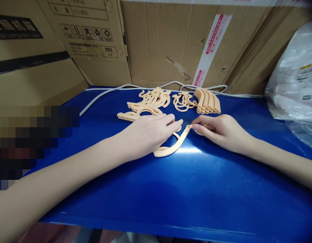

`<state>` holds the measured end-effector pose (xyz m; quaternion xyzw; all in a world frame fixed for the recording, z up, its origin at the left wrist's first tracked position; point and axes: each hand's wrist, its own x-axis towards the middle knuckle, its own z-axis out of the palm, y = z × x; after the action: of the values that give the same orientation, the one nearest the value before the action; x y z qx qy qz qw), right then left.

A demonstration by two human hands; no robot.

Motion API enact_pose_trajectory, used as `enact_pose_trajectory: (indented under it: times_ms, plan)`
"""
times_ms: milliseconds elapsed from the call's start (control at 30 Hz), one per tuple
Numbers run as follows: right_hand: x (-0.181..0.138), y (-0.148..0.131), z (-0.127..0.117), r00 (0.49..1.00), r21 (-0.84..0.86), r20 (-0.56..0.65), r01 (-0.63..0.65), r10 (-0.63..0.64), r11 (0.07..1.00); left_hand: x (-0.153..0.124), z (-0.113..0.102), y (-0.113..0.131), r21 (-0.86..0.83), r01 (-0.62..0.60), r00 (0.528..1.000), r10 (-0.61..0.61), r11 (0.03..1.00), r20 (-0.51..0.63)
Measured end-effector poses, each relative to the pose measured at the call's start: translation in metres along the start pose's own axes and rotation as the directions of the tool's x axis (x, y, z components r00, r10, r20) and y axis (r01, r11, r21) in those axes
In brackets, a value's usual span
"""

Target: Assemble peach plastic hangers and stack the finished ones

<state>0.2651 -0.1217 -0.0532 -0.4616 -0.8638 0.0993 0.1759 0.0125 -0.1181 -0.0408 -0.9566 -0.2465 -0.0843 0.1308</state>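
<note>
My left hand (156, 131) is closed over beige curved plastic parts that look like pieces of a folding clothes hanger; its fingers hide much of what they grip. From under it a long curved hanger arm (172, 150) sweeps up to the right. The thumb and forefinger of my right hand (222, 131) pinch together at that arm's upper tip. A thin ring-like part shows between the hands, partly covered. Just beyond my left hand lie several stacked curved pieces (128, 116).
Farther back are a loose pile of beige pieces (156, 96), a cluster of small hooks (182, 102) and a neat stack of curved arms (208, 101). A white cable (105, 90) crosses the blue table (171, 199). Cardboard boxes (158, 44) wall the back; a plastic bag (295, 74) stands right.
</note>
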Motion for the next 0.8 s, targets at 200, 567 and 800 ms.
enact_pose_trajectory:
  times_ms: [200,567,800]
  plan:
    - [0.000,0.004,0.002,0.976,0.041,0.083,0.199,-0.202,0.979,0.001,-0.003,0.000,0.135,-0.081,0.996,0.085,0.988,-0.024]
    - [-0.002,0.003,0.003,0.989,0.015,-0.047,0.143,-0.142,0.990,0.003,-0.003,0.000,0.254,-0.125,0.982,0.156,0.959,-0.105]
    - [-0.001,0.003,0.004,0.993,-0.041,-0.049,0.109,-0.111,0.993,0.005,0.002,0.011,-0.036,-0.134,0.983,0.128,0.990,-0.133]
